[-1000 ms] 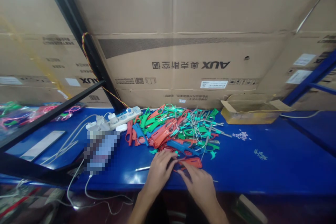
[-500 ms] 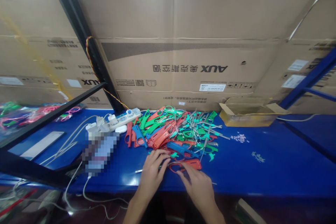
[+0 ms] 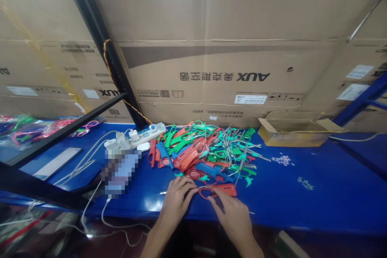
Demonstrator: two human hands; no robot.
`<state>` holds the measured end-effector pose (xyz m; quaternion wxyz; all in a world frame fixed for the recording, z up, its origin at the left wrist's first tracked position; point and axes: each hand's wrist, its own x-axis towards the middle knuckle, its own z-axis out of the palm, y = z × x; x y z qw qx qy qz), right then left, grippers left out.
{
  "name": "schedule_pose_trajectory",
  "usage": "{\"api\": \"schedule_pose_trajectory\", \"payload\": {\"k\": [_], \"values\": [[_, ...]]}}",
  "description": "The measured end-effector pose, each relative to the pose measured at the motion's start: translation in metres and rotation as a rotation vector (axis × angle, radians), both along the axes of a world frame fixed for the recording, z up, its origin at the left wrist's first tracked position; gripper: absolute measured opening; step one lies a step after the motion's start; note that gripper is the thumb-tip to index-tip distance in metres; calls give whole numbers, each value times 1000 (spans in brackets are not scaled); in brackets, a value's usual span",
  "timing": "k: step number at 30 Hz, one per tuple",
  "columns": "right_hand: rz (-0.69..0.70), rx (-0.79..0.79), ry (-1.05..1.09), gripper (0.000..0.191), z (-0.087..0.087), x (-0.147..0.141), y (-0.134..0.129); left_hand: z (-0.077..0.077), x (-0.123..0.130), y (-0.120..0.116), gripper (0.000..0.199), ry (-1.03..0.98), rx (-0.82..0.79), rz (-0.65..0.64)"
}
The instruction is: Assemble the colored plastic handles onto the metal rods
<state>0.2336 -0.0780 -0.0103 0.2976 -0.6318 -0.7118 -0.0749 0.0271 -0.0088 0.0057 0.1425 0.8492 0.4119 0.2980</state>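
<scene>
My left hand [image 3: 179,196] is closed around a thin metal rod [image 3: 163,193], whose pale end sticks out on its left side. Between my two hands lies the looped end of a red plastic handle shell [image 3: 226,189], flat near the table's front edge. A thin strand seems to run from the left fingertips to the right ones, too fine to name. My right hand [image 3: 232,211] has thumb and fingers bent at the loop; what they pinch is hidden. Just beyond my hands is a pile of red, green and blue handle shells [image 3: 193,155] mixed with metal rods and turquoise parts [image 3: 234,145].
An opened cardboard box [image 3: 293,139] stands at the back right. Small pale bits [image 3: 282,159] and clear slivers [image 3: 306,183] lie on the blue table [image 3: 341,185]. Leftward are a power strip [image 3: 148,135], cables, a blurred phone [image 3: 122,173] and a black rack post [image 3: 102,44].
The whole view has shifted slightly. Less of the metal rod sticks out left of my left hand. Both hands stay at the red shell.
</scene>
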Motion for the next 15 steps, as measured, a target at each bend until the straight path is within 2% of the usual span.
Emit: {"api": "schedule_pose_trajectory", "payload": {"k": [3, 6, 8, 11, 15], "values": [[0, 28, 2, 66, 0, 0, 0, 0, 0, 1, 14, -8, -31, -3], [-6, 54, 4, 66, 0, 0, 1, 6, 4, 4, 27, -73, -39, -17], [-19, 54, 1, 66, 0, 0, 1, 13, 11, 8, 27, -69, -39, -15], [-32, 48, -13, 63, 1, 0, 0, 22, 25, 16, 12, 60, -12, 20], [-40, 51, -21, 61, 0, 0, 0, 20, 39, 22, 8, 215, -4, 64]]}}
